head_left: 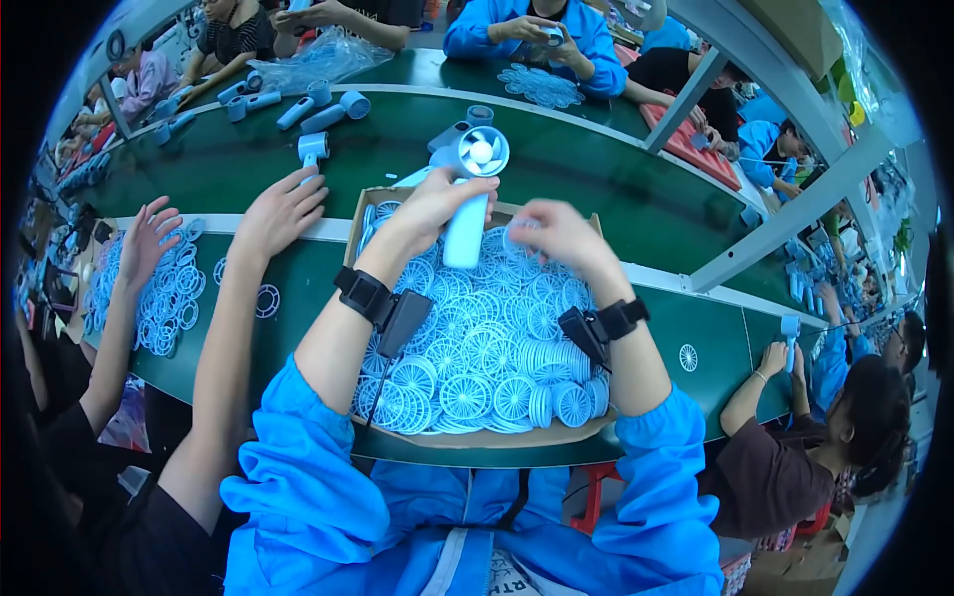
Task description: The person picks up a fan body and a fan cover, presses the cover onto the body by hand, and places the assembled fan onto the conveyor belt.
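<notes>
My left hand [433, 207] is wrapped round the handle of a light blue handheld fan [463, 238]. The fan stands upright over the far side of a cardboard box, its white blades bare and facing me. My right hand [564, 238] hovers over the box's far right, fingers curled and smeared by motion. A round grille shows by its fingertips, but whether they grip it is unclear. Round light blue fan grilles [465, 395] fill the cardboard box [487, 439], some stacked on edge at the right.
Beyond the box runs a green conveyor belt [586, 189] with several fan bodies [338, 111]. At the left, a co-worker's hand [281, 214] touches a fan [313, 149] near a heap of rings [164, 298]. One grille [688, 358] lies to the right. A metal post [785, 214] slants across there.
</notes>
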Action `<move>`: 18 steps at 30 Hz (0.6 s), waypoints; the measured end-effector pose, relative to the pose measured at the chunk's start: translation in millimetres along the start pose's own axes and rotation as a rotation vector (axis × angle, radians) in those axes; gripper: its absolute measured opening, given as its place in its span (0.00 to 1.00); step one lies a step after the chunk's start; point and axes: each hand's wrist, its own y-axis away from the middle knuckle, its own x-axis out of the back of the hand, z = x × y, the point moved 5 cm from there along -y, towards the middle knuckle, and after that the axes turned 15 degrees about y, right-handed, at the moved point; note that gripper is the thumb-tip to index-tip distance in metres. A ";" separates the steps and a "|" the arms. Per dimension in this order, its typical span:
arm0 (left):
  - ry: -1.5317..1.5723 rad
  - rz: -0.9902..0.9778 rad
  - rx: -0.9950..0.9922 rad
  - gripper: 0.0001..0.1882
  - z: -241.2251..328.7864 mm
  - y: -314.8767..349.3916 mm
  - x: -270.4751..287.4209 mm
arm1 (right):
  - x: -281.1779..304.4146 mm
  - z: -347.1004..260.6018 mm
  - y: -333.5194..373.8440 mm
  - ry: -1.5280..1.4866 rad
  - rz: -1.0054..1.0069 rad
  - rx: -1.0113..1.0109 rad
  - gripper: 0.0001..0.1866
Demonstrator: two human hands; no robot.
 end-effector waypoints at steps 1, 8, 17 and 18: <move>0.000 -0.003 0.001 0.32 -3.1 -0.2 -6.2 | 5.8 -4.1 0.3 0.001 0.003 -0.002 0.10; 0.086 0.052 -0.380 0.51 13.2 10.9 -29.1 | -2.8 -18.1 -11.3 -1.113 0.274 0.226 0.12; -0.148 0.053 -0.828 0.53 27.7 22.3 -38.9 | 14.4 -32.0 -3.7 -0.962 0.212 0.376 0.11; -0.184 0.061 -0.829 0.53 29.8 23.3 -36.8 | 15.8 -36.9 -1.7 -0.906 0.170 0.354 0.11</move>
